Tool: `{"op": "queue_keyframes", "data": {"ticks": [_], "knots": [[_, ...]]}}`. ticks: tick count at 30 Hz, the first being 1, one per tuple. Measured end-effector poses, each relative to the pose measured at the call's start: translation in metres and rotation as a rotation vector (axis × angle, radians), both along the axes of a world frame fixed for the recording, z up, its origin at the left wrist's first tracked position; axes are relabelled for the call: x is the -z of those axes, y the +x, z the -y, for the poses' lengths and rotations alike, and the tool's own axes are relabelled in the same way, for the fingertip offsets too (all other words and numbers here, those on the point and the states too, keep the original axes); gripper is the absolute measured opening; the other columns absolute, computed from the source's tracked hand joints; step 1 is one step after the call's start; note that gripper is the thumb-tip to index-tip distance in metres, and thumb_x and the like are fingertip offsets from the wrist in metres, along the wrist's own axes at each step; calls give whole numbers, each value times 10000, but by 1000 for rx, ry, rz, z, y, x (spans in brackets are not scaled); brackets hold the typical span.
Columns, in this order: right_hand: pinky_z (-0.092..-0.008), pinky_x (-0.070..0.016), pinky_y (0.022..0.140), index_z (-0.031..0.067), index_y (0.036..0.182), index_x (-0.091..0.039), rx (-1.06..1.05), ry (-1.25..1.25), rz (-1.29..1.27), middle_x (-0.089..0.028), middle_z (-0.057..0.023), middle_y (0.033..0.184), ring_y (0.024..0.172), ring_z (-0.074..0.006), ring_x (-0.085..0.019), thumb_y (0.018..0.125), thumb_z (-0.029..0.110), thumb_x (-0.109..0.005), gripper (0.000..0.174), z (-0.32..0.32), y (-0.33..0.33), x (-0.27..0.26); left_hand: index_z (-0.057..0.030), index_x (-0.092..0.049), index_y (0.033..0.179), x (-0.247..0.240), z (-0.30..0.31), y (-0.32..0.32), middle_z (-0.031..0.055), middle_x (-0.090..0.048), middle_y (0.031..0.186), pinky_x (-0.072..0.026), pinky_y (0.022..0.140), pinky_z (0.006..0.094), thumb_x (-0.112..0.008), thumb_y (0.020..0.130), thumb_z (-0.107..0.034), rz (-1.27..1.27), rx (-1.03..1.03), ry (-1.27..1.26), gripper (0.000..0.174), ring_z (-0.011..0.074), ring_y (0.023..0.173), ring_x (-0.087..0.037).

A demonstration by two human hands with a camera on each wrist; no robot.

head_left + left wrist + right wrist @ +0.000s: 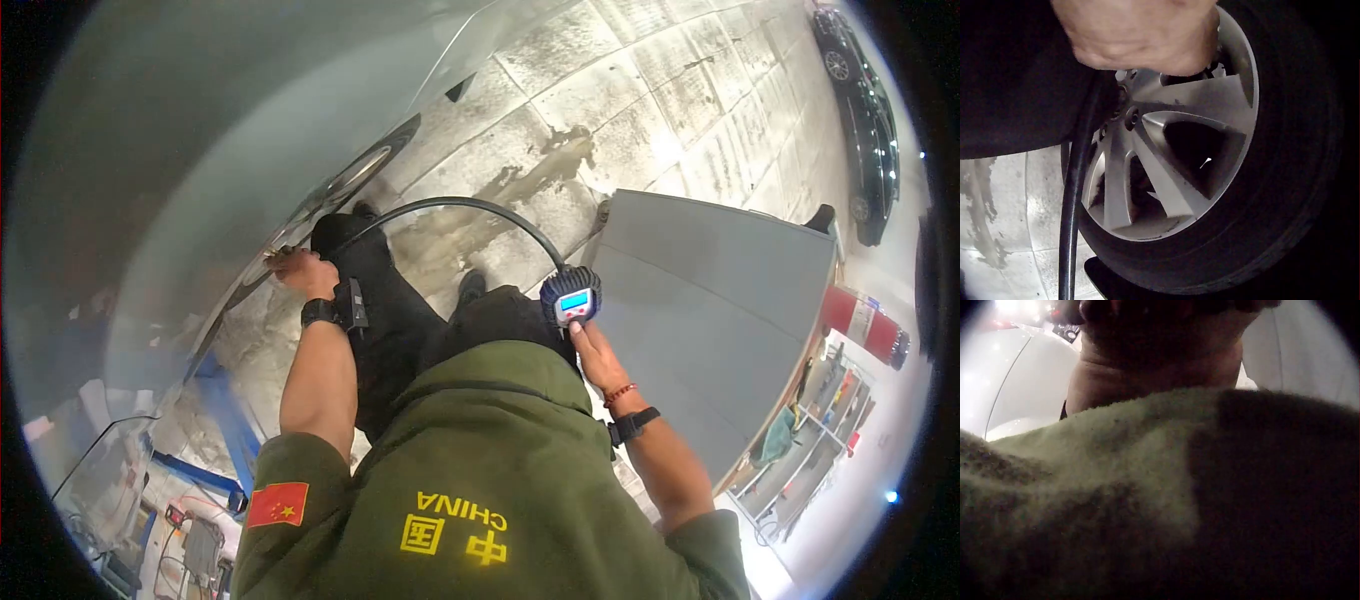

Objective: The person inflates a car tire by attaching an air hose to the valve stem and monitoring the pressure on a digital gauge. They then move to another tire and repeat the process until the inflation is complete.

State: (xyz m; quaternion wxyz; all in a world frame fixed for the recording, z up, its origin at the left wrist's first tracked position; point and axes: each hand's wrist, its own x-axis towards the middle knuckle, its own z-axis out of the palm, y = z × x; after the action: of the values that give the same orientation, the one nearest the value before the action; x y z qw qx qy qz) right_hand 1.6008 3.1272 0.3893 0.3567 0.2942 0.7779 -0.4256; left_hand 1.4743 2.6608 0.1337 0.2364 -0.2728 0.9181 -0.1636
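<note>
A digital tire pressure gauge (575,300) with a lit blue display and a black ribbed cover sits in my right hand (600,365), thumb by its buttons. From its top a black air hose (460,202) arcs over to the left, passing by my knee. My left hand (305,275) is at the car wheel (360,172), fingers curled round the brass-coloured air chuck (273,256) at the hose's end. In the left wrist view the curled hand (1141,34) covers the upper rim of the silver alloy wheel (1166,181); the valve is hidden. Green sweatshirt cloth (1116,462) fills most of the right wrist view.
The grey car body (250,110) rises close on the left. A large grey cabinet (710,320) stands to the right, with a tool rack (815,440) beyond it. Blue lift parts (225,410) lie at lower left. The pale tiled floor (640,90) has wet patches.
</note>
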Motion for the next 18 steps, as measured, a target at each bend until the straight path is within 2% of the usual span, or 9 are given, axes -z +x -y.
{"op": "queue_keyframes", "data": {"ticks": [2,3,6,10,12,13,15,16,18], "knots": [[-403,-339,993,-92,1126,-482,-142,-20,10,-498,-301,1153,1145,-373,-470,951,499,-377,626,4,-14,-19,46,-412,1311,-2,7,-1,233,-409,1365,-460,929,381,-515,900,-338,74,53,-70,572,324,1223,-468],[-417,-377,896,-69,988,-483,-270,10,-60,-502,-269,991,976,-350,-508,964,465,-372,546,6,-15,-26,38,-413,1311,-3,8,-1,218,-419,1356,-464,917,369,-511,903,-331,147,106,-130,559,308,1207,-478],[-403,-401,867,-65,1026,-483,-403,27,-61,-522,-257,958,932,-355,-521,954,439,-419,513,0,-7,-17,15,-417,1311,-7,12,0,176,-448,1329,-477,880,334,-497,910,-308,368,261,-309,521,258,1161,-509],[-387,-423,825,-62,1042,-506,-236,51,-9,-564,-220,918,872,-313,-542,935,424,-481,499,8,-13,-18,-16,-422,1312,-13,12,1,119,-486,1293,-494,830,287,-479,919,-277,657,461,-538,475,192,1099,-551],[-368,-438,801,-55,1046,-541,-10,-28,-92,-603,-187,912,861,-258,-558,906,405,-548,480,11,-14,-14,-31,-425,1312,-7,9,1,91,-506,1275,-503,806,263,-470,924,-262,796,565,-644,454,158,1068,-572],[-347,-436,814,-43,1054,-569,25,-27,-78,-624,-155,950,891,-206,-555,887,390,-586,464,8,-12,-9,-31,-425,1312,-1,10,1,91,-506,1275,-503,806,263,-470,924,-262,796,566,-644,454,158,1068,-572],[-344,-434,819,-36,1064,-571,72,-77,-100,-625,-142,955,895,-201,-552,882,383,-594,457,9,-11,-6,-53,-379,1369,12,15,1,51,-415,1390,-409,976,272,-482,902,-220,54,-225,55,507,141,1247,-439],[-341,-432,824,-28,1074,-573,122,-124,-121,-626,-130,960,900,-195,-549,878,377,-602,451,9,-10,-5,-53,-379,1369,-8,6,-5,51,-415,1390,-409,976,272,-482,902,-220,55,-223,55,507,141,1247,-439],[-338,-430,826,-26,1080,-574,99,-111,-115,-627,-117,966,901,-188,-545,875,370,-608,448,13,-17,-16,-64,-341,1400,-74,-28,-22,52,-352,1453,-407,981,256,-488,898,-227,304,-75,-162,548,176,1302,-395]]}}
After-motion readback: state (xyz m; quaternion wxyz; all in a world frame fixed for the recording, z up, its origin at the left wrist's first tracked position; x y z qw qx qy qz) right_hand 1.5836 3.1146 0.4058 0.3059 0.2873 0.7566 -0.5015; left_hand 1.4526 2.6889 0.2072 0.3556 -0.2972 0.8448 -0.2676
